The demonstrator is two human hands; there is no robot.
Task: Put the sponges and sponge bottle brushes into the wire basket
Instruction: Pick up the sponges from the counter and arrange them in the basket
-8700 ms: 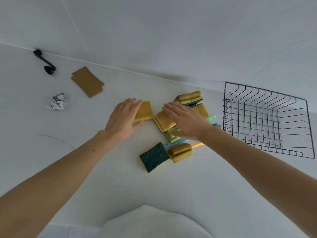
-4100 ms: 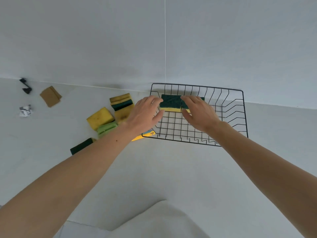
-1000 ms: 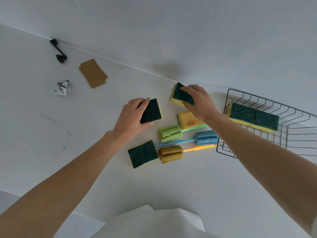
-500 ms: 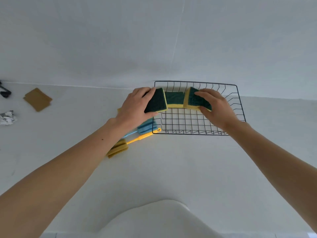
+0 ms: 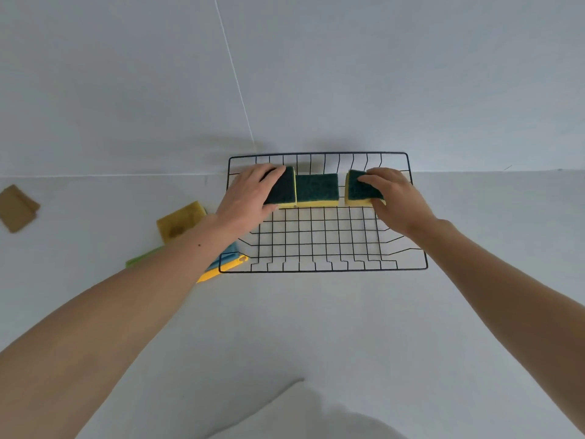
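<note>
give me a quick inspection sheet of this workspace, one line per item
surface: pale table, bare in front of the basket
job's things: wire basket holds a row of green-topped sponges along its far side, middle one lying free; yellow sponge and brush handles lie left of it, outside
clutter: brown card at far left
hands: left hand on the left sponge; right hand on the right sponge
cables: nothing seen
surroundings: plain pale wall behind

No text, label, brand, number or sign can be read anywhere in this view.
</note>
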